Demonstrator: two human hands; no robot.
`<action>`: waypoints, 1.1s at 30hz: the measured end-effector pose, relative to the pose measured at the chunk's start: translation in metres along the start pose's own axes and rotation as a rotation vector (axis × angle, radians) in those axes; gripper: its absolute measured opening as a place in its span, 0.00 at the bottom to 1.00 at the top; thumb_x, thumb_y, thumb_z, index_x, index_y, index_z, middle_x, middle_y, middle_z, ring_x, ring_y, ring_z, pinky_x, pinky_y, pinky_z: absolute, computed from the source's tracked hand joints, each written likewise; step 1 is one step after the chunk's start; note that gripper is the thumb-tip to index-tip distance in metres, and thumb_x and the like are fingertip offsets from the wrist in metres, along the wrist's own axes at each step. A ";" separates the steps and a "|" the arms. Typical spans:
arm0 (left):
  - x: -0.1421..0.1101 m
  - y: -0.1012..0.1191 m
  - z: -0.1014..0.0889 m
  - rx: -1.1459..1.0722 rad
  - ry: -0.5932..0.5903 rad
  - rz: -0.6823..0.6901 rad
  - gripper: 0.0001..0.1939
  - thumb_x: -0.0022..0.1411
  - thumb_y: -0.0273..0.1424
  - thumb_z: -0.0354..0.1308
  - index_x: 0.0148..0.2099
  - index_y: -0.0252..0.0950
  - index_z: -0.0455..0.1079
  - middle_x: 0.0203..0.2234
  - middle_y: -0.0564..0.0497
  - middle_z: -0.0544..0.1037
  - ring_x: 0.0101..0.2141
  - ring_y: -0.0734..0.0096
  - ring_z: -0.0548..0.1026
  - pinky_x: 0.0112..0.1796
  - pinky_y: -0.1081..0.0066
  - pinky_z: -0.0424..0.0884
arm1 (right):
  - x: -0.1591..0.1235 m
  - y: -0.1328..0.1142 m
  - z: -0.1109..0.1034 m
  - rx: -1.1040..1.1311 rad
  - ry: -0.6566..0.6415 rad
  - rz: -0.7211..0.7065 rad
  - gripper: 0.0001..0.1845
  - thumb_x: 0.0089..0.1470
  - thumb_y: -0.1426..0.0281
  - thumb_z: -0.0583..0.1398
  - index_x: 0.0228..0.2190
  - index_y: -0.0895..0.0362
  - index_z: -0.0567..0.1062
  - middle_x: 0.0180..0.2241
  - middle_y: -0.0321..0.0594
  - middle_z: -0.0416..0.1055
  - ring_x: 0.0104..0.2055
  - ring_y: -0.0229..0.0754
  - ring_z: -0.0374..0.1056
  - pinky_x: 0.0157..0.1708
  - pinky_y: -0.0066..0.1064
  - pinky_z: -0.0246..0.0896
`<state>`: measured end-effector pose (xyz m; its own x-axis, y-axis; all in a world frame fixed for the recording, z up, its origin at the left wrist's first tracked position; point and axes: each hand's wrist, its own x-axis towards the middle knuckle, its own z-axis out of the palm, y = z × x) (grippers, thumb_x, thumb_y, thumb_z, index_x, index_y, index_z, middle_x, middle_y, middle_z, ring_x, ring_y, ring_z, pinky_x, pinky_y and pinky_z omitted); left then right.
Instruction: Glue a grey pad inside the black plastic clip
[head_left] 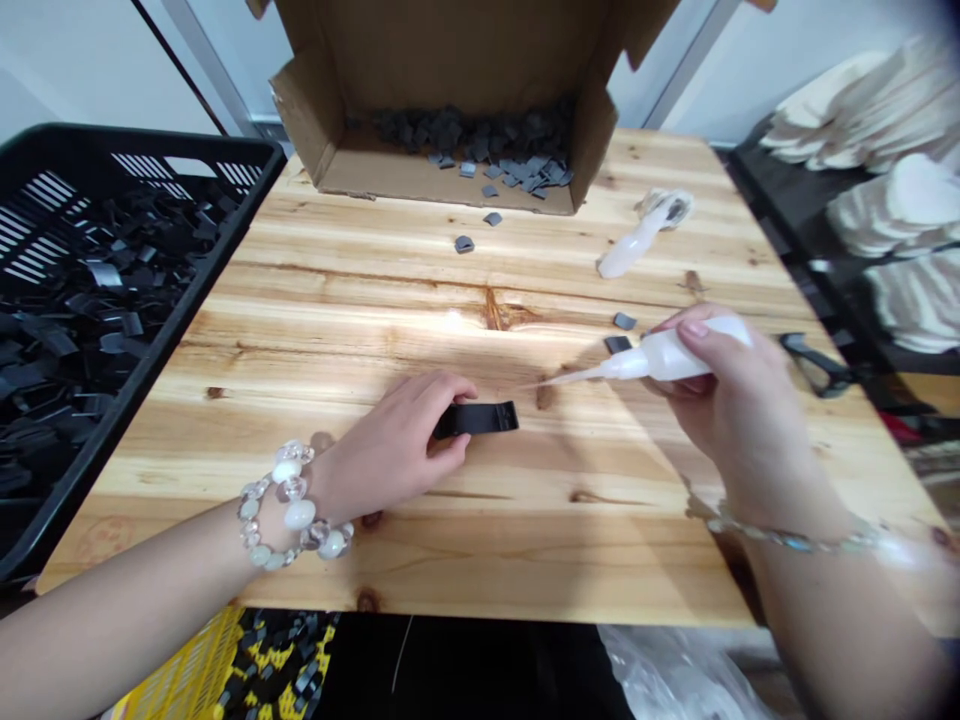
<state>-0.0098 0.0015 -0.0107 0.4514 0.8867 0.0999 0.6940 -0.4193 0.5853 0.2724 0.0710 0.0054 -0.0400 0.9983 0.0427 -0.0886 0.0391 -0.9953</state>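
Note:
My left hand [409,430] is closed around one end of a black curved plastic piece [489,417] on the wooden table. Its other end sticks out to the right, past my fingertips. Held in my right hand [739,400] is a white squeeze bottle [671,355] with a long thin nozzle. The nozzle points left, its tip a little above and to the right of the black piece. Near the bottle lie two small dark grey pads, one [624,321] behind it and one [617,345] beside its neck.
An open cardboard box [450,190] of grey pads stands at the back. A black crate [247,215] of black pieces is at left. A second white bottle [634,248] lies at back right, a black clip-like part [817,365] near the right edge. Below is a yellow basket [184,665].

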 end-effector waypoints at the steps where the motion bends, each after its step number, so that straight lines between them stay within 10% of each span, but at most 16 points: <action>1: 0.000 0.000 0.000 0.008 0.002 -0.007 0.15 0.61 0.30 0.54 0.50 0.37 0.60 0.44 0.47 0.72 0.46 0.62 0.71 0.51 0.58 0.66 | 0.002 0.000 -0.001 0.047 -0.029 0.020 0.10 0.48 0.64 0.64 0.24 0.55 0.70 0.18 0.29 0.56 0.17 0.30 0.45 0.16 0.24 0.39; 9: 0.003 -0.002 -0.001 0.038 0.016 -0.035 0.14 0.61 0.36 0.55 0.47 0.36 0.64 0.43 0.46 0.73 0.46 0.59 0.70 0.48 0.56 0.68 | 0.000 -0.002 0.004 0.234 -0.148 0.309 0.11 0.49 0.65 0.63 0.36 0.54 0.71 0.27 0.36 0.71 0.26 0.36 0.66 0.19 0.26 0.58; 13: 0.002 -0.001 -0.002 0.041 0.001 -0.041 0.14 0.61 0.35 0.55 0.48 0.36 0.66 0.43 0.46 0.73 0.45 0.59 0.71 0.49 0.56 0.67 | -0.006 0.008 0.019 0.204 -0.214 0.258 0.12 0.48 0.67 0.64 0.37 0.56 0.74 0.38 0.43 0.76 0.41 0.44 0.72 0.37 0.35 0.69; 24: -0.003 0.003 -0.009 0.031 -0.005 -0.139 0.14 0.60 0.36 0.55 0.47 0.39 0.70 0.41 0.49 0.78 0.43 0.57 0.74 0.47 0.58 0.66 | 0.023 0.038 0.038 -0.708 -0.122 -0.082 0.17 0.45 0.63 0.65 0.37 0.59 0.75 0.34 0.42 0.76 0.32 0.42 0.68 0.34 0.35 0.64; 33: -0.002 -0.002 -0.009 0.034 -0.009 -0.141 0.09 0.59 0.35 0.52 0.40 0.36 0.68 0.33 0.48 0.77 0.37 0.58 0.74 0.41 0.61 0.65 | 0.086 -0.015 0.025 -0.931 -0.191 -0.061 0.10 0.47 0.68 0.61 0.32 0.58 0.79 0.34 0.45 0.78 0.35 0.45 0.72 0.36 0.34 0.67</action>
<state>-0.0170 0.0017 -0.0050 0.3530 0.9355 0.0115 0.7692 -0.2972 0.5657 0.2457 0.1555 0.0258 -0.2310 0.9725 0.0277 0.7294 0.1920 -0.6566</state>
